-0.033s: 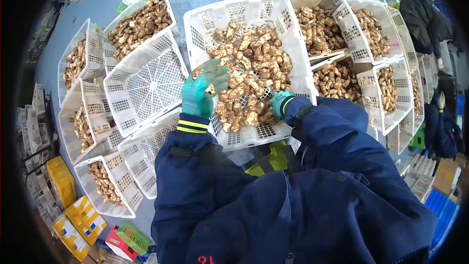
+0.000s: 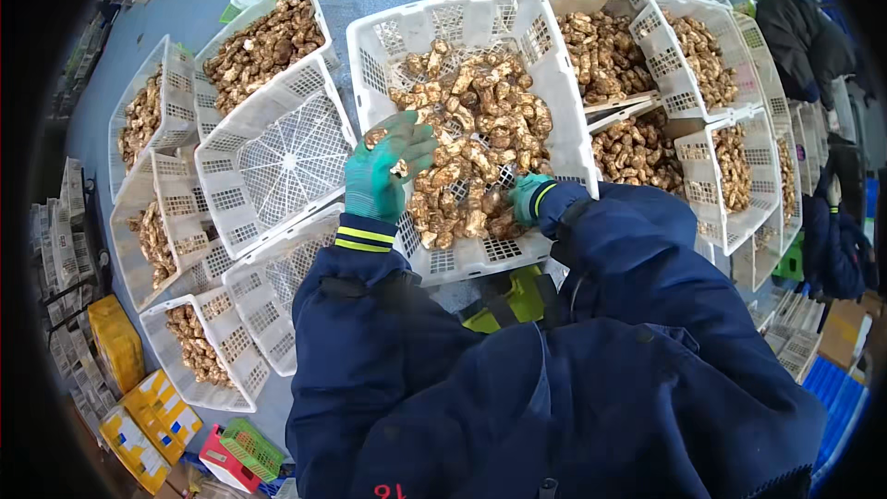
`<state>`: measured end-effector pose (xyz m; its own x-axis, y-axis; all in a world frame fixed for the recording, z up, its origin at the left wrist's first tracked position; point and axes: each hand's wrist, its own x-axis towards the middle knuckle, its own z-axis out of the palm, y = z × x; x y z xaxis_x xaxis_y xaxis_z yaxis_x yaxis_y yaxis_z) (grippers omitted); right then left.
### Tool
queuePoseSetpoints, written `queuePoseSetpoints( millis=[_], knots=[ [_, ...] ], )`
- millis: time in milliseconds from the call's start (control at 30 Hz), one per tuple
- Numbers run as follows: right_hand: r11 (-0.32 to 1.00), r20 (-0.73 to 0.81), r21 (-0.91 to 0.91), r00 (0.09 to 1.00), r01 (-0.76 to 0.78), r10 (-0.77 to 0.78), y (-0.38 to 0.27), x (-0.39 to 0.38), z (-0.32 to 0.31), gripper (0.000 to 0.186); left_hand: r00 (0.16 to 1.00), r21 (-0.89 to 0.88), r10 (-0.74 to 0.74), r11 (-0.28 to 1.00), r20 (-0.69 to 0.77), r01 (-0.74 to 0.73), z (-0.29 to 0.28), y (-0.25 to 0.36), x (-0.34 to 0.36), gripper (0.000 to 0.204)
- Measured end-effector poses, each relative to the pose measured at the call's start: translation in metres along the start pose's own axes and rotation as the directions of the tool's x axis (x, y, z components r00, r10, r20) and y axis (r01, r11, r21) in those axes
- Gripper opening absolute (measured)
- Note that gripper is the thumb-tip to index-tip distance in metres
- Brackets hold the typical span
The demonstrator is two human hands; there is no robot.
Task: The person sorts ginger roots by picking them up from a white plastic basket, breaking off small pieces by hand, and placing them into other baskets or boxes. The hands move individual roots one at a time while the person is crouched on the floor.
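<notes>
In front of me stands a large white plastic crate (image 2: 365, 83) with lattice walls. A loose heap of stubby brown-and-white mushrooms (image 2: 480, 120) covers much of its floor. My left hand (image 2: 388, 162), in a green glove, is raised over the crate's left side, palm turned up. Its fingers curl around mushrooms; a brown cap (image 2: 375, 138) shows by the thumb side and a pale stem end (image 2: 399, 168) at the palm. My right hand (image 2: 528, 196), also gloved in green, reaches into the heap at the crate's near right, its fingertips hidden among the mushrooms.
An empty white crate (image 2: 291, 162) leans close on the left, beside several crates of mushrooms (image 2: 268, 51). More filled crates (image 2: 601, 55) crowd the right. Yellow boxes (image 2: 152, 425) and a green basket (image 2: 251, 449) lie lower left. Another person's sleeve (image 2: 836, 240) shows far right.
</notes>
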<state>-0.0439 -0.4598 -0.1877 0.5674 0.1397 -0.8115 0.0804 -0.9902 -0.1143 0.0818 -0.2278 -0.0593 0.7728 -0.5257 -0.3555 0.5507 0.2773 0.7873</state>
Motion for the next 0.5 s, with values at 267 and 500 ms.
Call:
queuePoseSetpoints(
  millis=[267,500],
  knots=[
    [0.971,0.195,0.228,0.974,0.072,-0.118,-0.016,-0.019,-0.041,0.044,0.998,0.009,-0.060,0.998,-0.002,0.060,-0.004,0.011,-0.014,0.049],
    [0.448,-0.274,0.821,0.933,0.353,-0.233,-0.020,-0.090,-0.111,0.040,0.979,0.201,-0.142,0.973,0.146,0.111,-0.003,-0.002,-0.015,0.048]
  ],
)
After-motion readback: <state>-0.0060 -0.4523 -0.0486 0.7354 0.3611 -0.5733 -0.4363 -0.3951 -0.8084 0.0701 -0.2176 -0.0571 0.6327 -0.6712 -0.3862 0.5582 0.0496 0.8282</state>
